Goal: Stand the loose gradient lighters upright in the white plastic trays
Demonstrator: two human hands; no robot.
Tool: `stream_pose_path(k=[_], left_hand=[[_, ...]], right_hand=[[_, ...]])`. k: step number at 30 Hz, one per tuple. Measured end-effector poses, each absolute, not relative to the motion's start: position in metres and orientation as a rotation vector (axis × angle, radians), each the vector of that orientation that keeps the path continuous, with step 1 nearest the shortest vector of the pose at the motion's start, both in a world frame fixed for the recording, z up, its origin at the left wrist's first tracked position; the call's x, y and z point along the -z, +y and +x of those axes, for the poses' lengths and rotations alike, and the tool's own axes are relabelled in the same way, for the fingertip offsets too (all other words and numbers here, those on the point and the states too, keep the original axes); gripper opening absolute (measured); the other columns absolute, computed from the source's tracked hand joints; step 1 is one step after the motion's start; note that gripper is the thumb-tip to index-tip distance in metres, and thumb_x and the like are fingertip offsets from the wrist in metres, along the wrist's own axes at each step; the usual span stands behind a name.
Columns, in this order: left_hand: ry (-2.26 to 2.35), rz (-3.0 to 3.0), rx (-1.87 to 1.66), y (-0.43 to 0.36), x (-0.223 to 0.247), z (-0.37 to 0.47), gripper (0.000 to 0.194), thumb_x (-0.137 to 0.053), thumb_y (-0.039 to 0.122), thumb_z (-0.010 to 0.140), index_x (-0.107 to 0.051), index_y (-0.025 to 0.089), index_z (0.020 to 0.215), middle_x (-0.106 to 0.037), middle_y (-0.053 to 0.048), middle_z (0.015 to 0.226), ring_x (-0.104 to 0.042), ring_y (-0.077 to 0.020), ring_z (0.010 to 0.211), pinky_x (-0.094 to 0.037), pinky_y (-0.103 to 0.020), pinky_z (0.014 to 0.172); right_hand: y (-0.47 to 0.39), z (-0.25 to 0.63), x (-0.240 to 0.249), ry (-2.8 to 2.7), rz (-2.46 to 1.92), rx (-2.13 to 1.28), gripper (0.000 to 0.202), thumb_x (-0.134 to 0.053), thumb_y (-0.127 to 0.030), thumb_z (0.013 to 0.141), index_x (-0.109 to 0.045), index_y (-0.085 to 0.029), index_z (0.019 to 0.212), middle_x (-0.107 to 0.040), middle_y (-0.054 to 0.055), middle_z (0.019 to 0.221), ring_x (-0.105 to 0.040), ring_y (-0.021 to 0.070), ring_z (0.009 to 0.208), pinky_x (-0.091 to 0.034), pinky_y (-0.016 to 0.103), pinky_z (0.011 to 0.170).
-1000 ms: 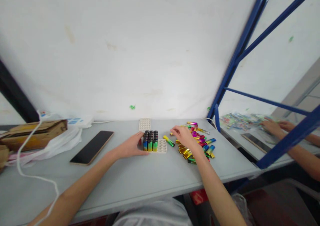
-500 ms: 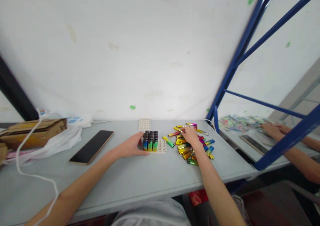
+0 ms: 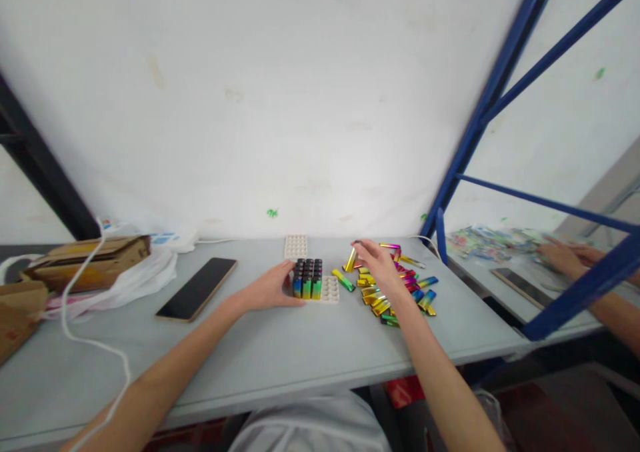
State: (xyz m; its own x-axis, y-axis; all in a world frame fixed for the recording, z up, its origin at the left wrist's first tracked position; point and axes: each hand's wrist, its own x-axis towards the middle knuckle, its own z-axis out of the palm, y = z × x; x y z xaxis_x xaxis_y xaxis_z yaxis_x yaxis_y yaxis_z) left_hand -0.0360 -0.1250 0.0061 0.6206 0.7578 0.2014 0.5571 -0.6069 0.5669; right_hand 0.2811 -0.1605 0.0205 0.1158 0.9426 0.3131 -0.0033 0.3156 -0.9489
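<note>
Two trays [image 3: 296, 246], our left hand [image 3: 270, 286] at three lighter columns [image 3: 308, 280] on the near tray [image 3: 330, 290] — grip unclear, rightward our right hand [image 3: 379, 264] pinching one lighter [image 3: 351, 259], overlapped pile [image 3: 375, 296] uncountable.

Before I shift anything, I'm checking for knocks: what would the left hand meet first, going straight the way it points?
The left hand would likely meet the upright lighters in the white tray; they stand right beside it, though contact is hard to tell.

Your left hand [image 3: 267, 288] and right hand [image 3: 379, 266] were bare, as were your slender forearms [image 3: 203, 341]; you wore pale grey cloth [image 3: 313, 427] that showed soft, curving folds.
</note>
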Motion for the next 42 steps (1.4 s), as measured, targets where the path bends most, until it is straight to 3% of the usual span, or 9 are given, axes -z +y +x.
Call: stream_pose_path(k=[5,8,11,19,25,31,35,37,42], left_hand=[[1.035,2.344,-0.610,-0.125,-0.002,-0.034,0.076,-0.093,0.064,0.065,-0.063,0.020,0.119,-0.071,-0.006,0.110,-0.066,-0.0283,0.094,-0.056,-0.039,0.084],[1.042,2.329,-0.660,-0.124,0.002,-0.031,0.081,-0.095,0.062,0.064,-0.063,0.018,0.124,-0.072,-0.011,0.121,-0.068,-0.0344,0.108,-0.056,-0.046,0.097],[1.051,2.318,-0.671,-0.123,0.004,-0.029,0.079,-0.095,0.062,0.065,-0.064,0.018,0.123,-0.073,-0.012,0.122,-0.069,-0.0361,0.112,-0.056,-0.048,0.100],[1.032,2.356,-0.660,-0.120,-0.003,-0.032,0.074,-0.096,0.063,0.063,-0.067,0.022,0.117,-0.076,-0.006,0.117,-0.070,-0.0331,0.107,-0.057,-0.043,0.095],[1.045,2.365,-0.623,-0.119,-0.004,-0.034,0.074,-0.098,0.063,0.062,-0.066,0.021,0.115,-0.076,-0.007,0.117,-0.071,-0.0338,0.109,-0.055,-0.042,0.096],[1.060,2.374,-0.619,-0.117,-0.002,-0.035,0.076,-0.098,0.065,0.062,-0.066,0.022,0.116,-0.077,-0.007,0.119,-0.071,-0.0336,0.108,-0.056,-0.042,0.095],[1.036,2.375,-0.579,-0.117,-0.004,-0.038,0.078,-0.098,0.063,0.062,-0.066,0.021,0.119,-0.076,-0.009,0.121,-0.071,-0.0350,0.111,-0.055,-0.043,0.098],[1.010,2.364,-0.561,-0.119,-0.006,-0.039,0.077,-0.098,0.061,0.062,-0.067,0.021,0.120,-0.076,-0.009,0.123,-0.071,-0.0357,0.113,-0.055,-0.044,0.100],[0.997,2.349,-0.566,-0.121,-0.008,-0.040,0.076,-0.098,0.058,0.063,-0.067,0.021,0.122,-0.077,-0.009,0.124,-0.071,-0.0359,0.114,-0.056,-0.043,0.099]], right_hand=[[-0.171,0.265,-0.026,-1.292,-0.886,-1.150,0.054,-0.080,-0.074,0.086,-0.062,-0.028,0.109,-0.075,0.000,0.086,-0.072,0.0196,0.077,-0.060,0.033,0.071],[-0.167,0.262,-0.025,-1.322,-0.900,-1.142,0.057,-0.079,-0.077,0.085,-0.059,-0.028,0.106,-0.050,-0.010,0.063,-0.046,0.0112,0.052,-0.045,0.024,0.054],[-0.163,0.259,-0.022,-1.332,-1.039,-1.030,0.056,-0.074,-0.079,0.085,-0.058,-0.027,0.096,-0.035,-0.012,0.059,-0.028,0.0094,0.047,-0.024,0.022,0.046],[-0.163,0.257,-0.018,-1.469,-1.305,-0.516,0.046,-0.056,-0.061,0.087,-0.046,-0.026,0.059,-0.042,-0.004,0.055,-0.041,0.0146,0.057,-0.031,0.030,0.058],[-0.166,0.257,-0.020,-1.511,-1.317,-0.442,0.031,-0.050,-0.047,0.083,-0.048,-0.025,0.062,-0.043,-0.004,0.056,-0.043,0.0157,0.059,-0.030,0.031,0.060],[-0.165,0.254,-0.015,-1.595,-1.299,-0.394,0.045,-0.055,-0.062,0.098,-0.054,-0.024,0.072,-0.046,-0.005,0.061,-0.045,0.0161,0.061,-0.034,0.030,0.061],[-0.165,0.250,-0.010,-1.711,-1.159,-0.535,0.047,-0.052,-0.065,0.104,-0.069,-0.021,0.102,-0.066,0.003,0.086,-0.061,0.0192,0.074,-0.048,0.030,0.066],[-0.166,0.249,-0.009,-1.797,-1.112,-0.493,0.048,-0.052,-0.065,0.106,-0.071,-0.021,0.101,-0.070,0.008,0.098,-0.066,0.0219,0.087,-0.052,0.032,0.073],[-0.173,0.247,-0.014,-1.935,-1.227,-0.368,0.041,-0.058,-0.054,0.109,-0.061,-0.025,0.080,-0.063,0.000,0.069,-0.058,0.0198,0.067,-0.043,0.031,0.069]])
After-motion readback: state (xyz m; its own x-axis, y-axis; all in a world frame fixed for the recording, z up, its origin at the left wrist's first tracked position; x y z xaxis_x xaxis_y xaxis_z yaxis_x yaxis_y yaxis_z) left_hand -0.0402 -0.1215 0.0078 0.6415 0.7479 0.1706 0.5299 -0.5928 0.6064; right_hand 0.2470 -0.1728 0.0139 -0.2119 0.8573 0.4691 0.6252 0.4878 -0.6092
